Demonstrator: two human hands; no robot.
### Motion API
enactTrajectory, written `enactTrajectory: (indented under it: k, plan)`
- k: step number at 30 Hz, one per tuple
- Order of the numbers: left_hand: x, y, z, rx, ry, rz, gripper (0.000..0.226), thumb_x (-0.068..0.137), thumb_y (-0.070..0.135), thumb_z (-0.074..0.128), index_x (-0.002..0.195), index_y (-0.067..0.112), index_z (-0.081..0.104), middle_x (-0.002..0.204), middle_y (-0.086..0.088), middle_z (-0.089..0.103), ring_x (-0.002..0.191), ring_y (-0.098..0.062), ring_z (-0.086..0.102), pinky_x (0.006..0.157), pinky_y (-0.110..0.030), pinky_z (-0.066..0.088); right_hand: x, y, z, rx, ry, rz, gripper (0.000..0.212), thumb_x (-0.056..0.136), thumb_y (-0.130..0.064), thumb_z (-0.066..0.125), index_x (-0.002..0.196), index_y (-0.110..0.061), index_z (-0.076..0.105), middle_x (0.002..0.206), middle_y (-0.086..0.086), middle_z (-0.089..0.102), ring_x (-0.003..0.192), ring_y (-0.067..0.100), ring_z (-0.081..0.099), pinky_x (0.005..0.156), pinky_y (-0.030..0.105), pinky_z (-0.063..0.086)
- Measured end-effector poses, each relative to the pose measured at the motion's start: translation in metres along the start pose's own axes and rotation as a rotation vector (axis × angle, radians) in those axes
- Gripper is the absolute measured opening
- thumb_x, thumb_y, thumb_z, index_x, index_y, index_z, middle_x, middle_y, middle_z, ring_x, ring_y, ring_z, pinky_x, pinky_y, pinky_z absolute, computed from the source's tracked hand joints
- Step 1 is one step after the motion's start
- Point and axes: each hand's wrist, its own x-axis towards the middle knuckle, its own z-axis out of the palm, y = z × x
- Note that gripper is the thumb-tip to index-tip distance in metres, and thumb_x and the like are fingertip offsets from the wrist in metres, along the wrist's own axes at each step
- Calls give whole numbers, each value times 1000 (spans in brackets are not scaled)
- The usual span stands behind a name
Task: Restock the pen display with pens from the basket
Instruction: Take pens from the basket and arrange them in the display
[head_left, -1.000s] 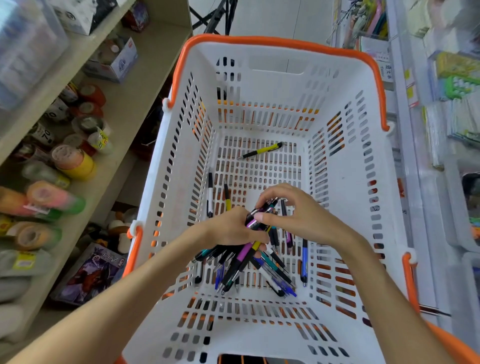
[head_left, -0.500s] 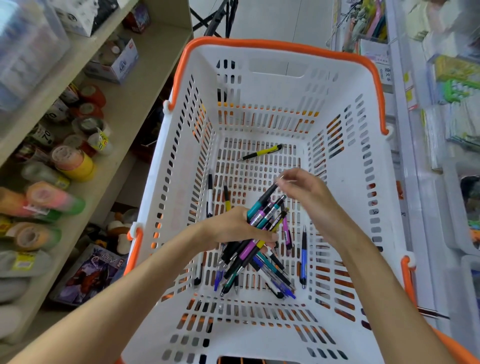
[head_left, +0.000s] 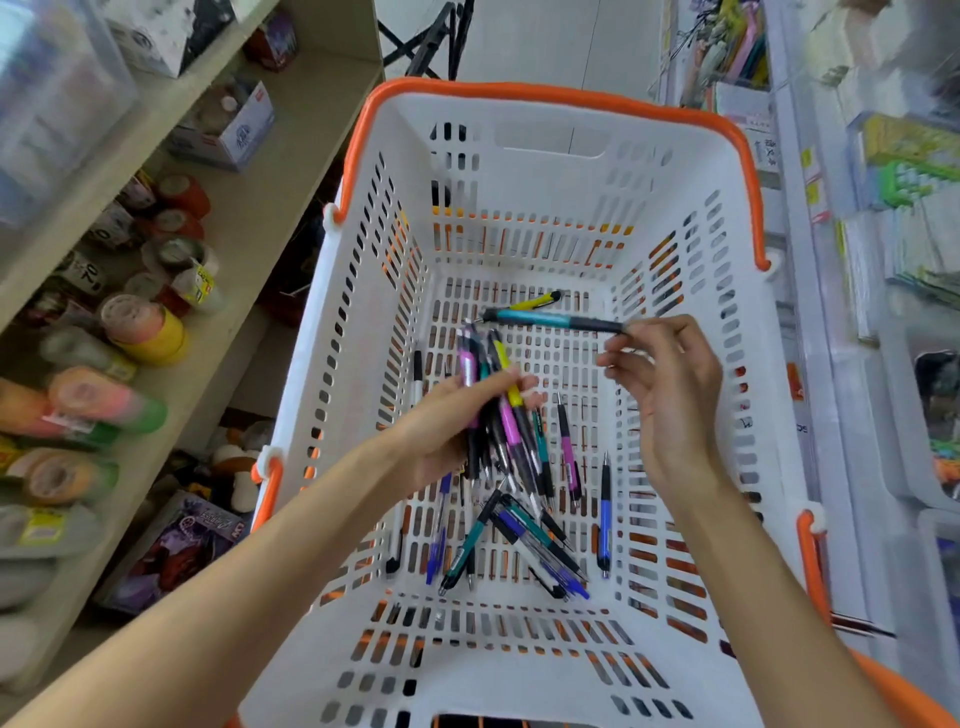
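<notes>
A white slotted basket (head_left: 675, 649) with orange handles fills the view. My left hand (head_left: 447, 426) grips a bunch of pens (head_left: 498, 405), pink, yellow and teal among them, upright over the basket floor. My right hand (head_left: 670, 374) pinches one end of a teal pen (head_left: 545, 318), which lies level above the bunch. Several loose pens (head_left: 540, 551) lie on the basket floor below my hands, with a blue one (head_left: 604, 514) to the right. A yellow pen (head_left: 540, 300) lies alone near the far wall. The pen display is not in view.
A beige shelf unit (head_left: 249, 218) stands on the left, holding tape rolls (head_left: 140, 327) and small boxes (head_left: 234, 130). On the right are white racks with stationery packs (head_left: 904, 171). A folded black stand (head_left: 431, 36) sits on the floor beyond the basket.
My right hand has pulled the teal pen out of the bunch and carried it up and right, turning it level. My left hand has raised the bunch more upright.
</notes>
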Motion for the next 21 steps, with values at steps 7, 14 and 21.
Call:
enactTrajectory:
  k: [7,14,21]
  plan:
    - [0,10,-5,-287,131,221,30,94,32,53,112,12,65,108,-8,72,100,-17,69,88,-38,49,-14,18,11,-308,-205,-26,4,86,-7,65,87,-10,64,79,0,75,79,12,72,72,21,56]
    - [-2,12,-3,-201,199,264,33,90,31,60,119,17,65,105,3,73,102,-13,66,78,-28,54,-21,36,13,-670,-382,-163,12,83,-18,71,88,-29,71,85,-17,71,80,-4,66,74,11,52]
    - [-3,11,0,-154,107,278,26,93,17,58,117,16,65,104,1,73,97,-12,68,88,-33,53,-19,30,16,-466,-533,286,24,93,-46,48,103,-28,60,91,2,72,72,21,72,67,28,59]
